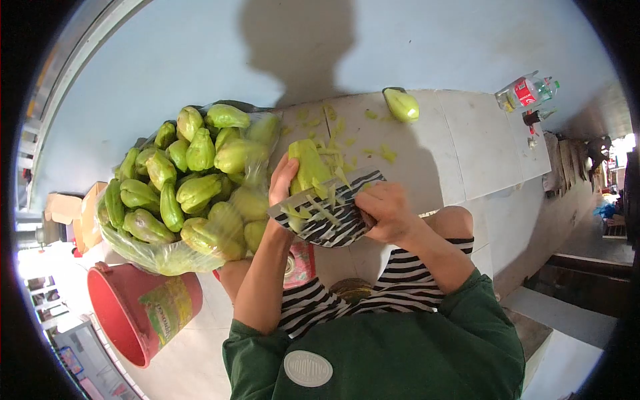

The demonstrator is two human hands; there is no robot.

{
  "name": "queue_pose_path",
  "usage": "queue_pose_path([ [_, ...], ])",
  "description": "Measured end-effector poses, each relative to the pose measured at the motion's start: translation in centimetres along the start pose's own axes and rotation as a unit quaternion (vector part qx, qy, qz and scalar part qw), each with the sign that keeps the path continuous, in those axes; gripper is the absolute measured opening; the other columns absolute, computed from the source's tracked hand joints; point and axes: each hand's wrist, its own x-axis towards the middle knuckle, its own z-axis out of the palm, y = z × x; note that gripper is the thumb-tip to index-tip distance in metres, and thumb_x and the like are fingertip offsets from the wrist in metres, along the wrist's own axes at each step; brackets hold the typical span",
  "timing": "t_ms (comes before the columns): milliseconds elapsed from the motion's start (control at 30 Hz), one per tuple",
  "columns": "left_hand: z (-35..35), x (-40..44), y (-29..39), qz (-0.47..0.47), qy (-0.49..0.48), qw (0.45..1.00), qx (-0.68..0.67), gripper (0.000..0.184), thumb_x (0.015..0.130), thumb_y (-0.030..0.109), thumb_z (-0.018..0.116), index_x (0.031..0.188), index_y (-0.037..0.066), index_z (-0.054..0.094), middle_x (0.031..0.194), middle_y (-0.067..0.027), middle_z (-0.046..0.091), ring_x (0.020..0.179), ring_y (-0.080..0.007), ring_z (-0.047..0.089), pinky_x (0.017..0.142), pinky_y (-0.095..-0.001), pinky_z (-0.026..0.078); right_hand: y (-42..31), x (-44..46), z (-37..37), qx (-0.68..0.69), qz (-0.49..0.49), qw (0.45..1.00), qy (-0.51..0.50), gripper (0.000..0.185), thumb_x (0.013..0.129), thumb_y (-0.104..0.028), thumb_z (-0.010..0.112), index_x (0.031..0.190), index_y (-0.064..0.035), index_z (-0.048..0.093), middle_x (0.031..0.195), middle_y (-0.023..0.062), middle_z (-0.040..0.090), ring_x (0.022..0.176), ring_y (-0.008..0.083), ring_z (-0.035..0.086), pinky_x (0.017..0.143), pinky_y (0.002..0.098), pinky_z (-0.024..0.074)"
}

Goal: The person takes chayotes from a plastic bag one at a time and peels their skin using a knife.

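Observation:
My left hand [283,181] is closed around the side of a partly peeled pale green chayote [307,163]. My right hand [385,212] grips a wide-bladed knife [347,200], its handle mostly hidden in the fist. Shiny and broad, the blade mirrors black and white stripes. Its far part lies against the lower end of the chayote, and strips of peel [327,212] cling to it. More peel scraps [387,155] are scattered on the tiles in front. One chayote [402,105] lies apart by the wall.
A large clear plastic bag [175,259] full of chayotes stands to the left. Below it a red bucket [120,313] lies tipped or tilted. Plastic bottles [527,92] and a small dark bottle [535,118] are at the far right by the wall. A cardboard box [93,213] sits behind the bag.

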Motion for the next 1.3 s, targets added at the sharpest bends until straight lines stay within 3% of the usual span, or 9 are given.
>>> queue_pose_path([
  [200, 0.1, -0.2, -1.0, 0.014, -0.034, 0.999, -0.004, 0.049, 0.092, 0.032, 0.050, 0.128, -0.001, 0.047, 0.113, -0.0126, 0.060, 0.099, -0.0220, 0.062, 0.084, -0.0360, 0.053, 4.0, 0.1, 2.1, -0.001, 0.107, 0.989, 0.099, 0.026, 0.054, -0.012, 0.069, 0.066, -0.0063, 0.046, 0.057, 0.0101, 0.044, 0.052, 0.0305, 0.049, 0.049, 0.0396, 0.0362],
  [267, -1.1, 0.3, -2.1, 0.044, -0.058, 0.997, -0.039, 0.052, 0.091, 0.033, 0.052, 0.130, -0.001, 0.046, 0.116, -0.0133, 0.058, 0.101, -0.0226, 0.062, 0.084, -0.0363, 0.052, 2.5, 0.0, 0.6, 0.025, 0.127, 0.991, 0.028, 0.027, 0.054, -0.012, 0.070, 0.067, -0.0058, 0.047, 0.057, 0.0106, 0.044, 0.052, 0.0309, 0.049, 0.048, 0.0394, 0.0358],
  [300, -0.1, 0.3, -1.2, -0.013, 0.056, 0.998, -0.030, 0.052, 0.091, 0.032, 0.052, 0.131, -0.001, 0.046, 0.116, -0.0133, 0.059, 0.101, -0.0224, 0.061, 0.086, -0.0357, 0.052, 1.5, -0.2, 0.1, 0.024, 0.123, 0.992, 0.023, 0.027, 0.054, -0.012, 0.070, 0.067, -0.0058, 0.047, 0.057, 0.0106, 0.044, 0.052, 0.0309, 0.049, 0.048, 0.0394, 0.0358],
  [367, 0.1, 0.3, -0.2, -0.002, 0.025, 0.999, -0.020, 0.051, 0.091, 0.031, 0.052, 0.130, -0.001, 0.046, 0.115, -0.0130, 0.059, 0.102, -0.0221, 0.061, 0.086, -0.0356, 0.051, 0.0, -0.6, -0.4, -0.016, 0.009, 1.000, 0.014, 0.029, 0.056, -0.015, 0.071, 0.074, -0.0070, 0.049, 0.061, 0.0096, 0.052, 0.055, 0.0326, 0.054, 0.051, 0.0417, 0.0422],
  [500, -0.6, 0.6, -0.5, -0.009, 0.019, 0.999, -0.026, 0.047, 0.092, 0.029, 0.050, 0.129, 0.000, 0.048, 0.113, -0.0112, 0.060, 0.100, -0.0212, 0.061, 0.085, -0.0346, 0.051, 0.1, -1.1, 0.3, -0.021, 0.016, 1.000, 0.015, 0.032, 0.055, -0.018, 0.072, 0.075, -0.0064, 0.049, 0.062, 0.0096, 0.053, 0.056, 0.0336, 0.054, 0.052, 0.0424, 0.0428],
  [767, -0.3, -0.1, -0.5, 0.037, -0.003, 0.998, -0.047, 0.050, 0.097, 0.040, 0.046, 0.135, 0.007, 0.045, 0.111, -0.0114, 0.062, 0.098, -0.0278, 0.062, 0.084, -0.0431, 0.053, 2.7, -0.7, 1.8, -0.015, 0.088, 0.994, 0.060, 0.030, 0.054, -0.014, 0.072, 0.073, -0.0045, 0.051, 0.061, 0.0107, 0.050, 0.056, 0.0314, 0.054, 0.052, 0.0395, 0.0418],
  [867, 0.1, -0.9, 0.3, -0.010, 0.030, 0.999, -0.040, 0.049, 0.091, 0.032, 0.052, 0.128, -0.001, 0.046, 0.114, -0.0126, 0.059, 0.101, -0.0240, 0.061, 0.086, -0.0370, 0.051, 3.8, -0.7, 2.3, -0.039, 0.174, 0.984, -0.011, 0.030, 0.059, -0.016, 0.074, 0.079, -0.0071, 0.054, 0.067, 0.0101, 0.059, 0.063, 0.0318, 0.060, 0.056, 0.0419, 0.0467],
  [1100, -1.1, -0.5, -0.6, -0.005, -0.001, 0.999, -0.052, 0.047, 0.092, 0.032, 0.050, 0.129, 0.002, 0.047, 0.113, -0.0118, 0.059, 0.099, -0.0226, 0.061, 0.085, -0.0362, 0.051, 1.7, 0.0, 1.5, -0.050, 0.063, 0.997, 0.013, 0.029, 0.062, -0.014, 0.075, 0.081, -0.0054, 0.056, 0.068, 0.0109, 0.061, 0.064, 0.0336, 0.061, 0.057, 0.0423, 0.0471],
  [1300, -0.5, -0.4, -0.1, 0.008, -0.056, 0.997, -0.047, 0.047, 0.094, 0.033, 0.048, 0.131, 0.004, 0.045, 0.111, -0.0118, 0.059, 0.097, -0.0240, 0.062, 0.081, -0.0382, 0.054, 4.0, 0.9, 2.1, -0.059, 0.219, 0.974, -0.009, 0.024, 0.066, -0.016, 0.072, 0.080, -0.0031, 0.057, 0.071, 0.0172, 0.062, 0.068, 0.0367, 0.063, 0.059, 0.0438, 0.0481],
])
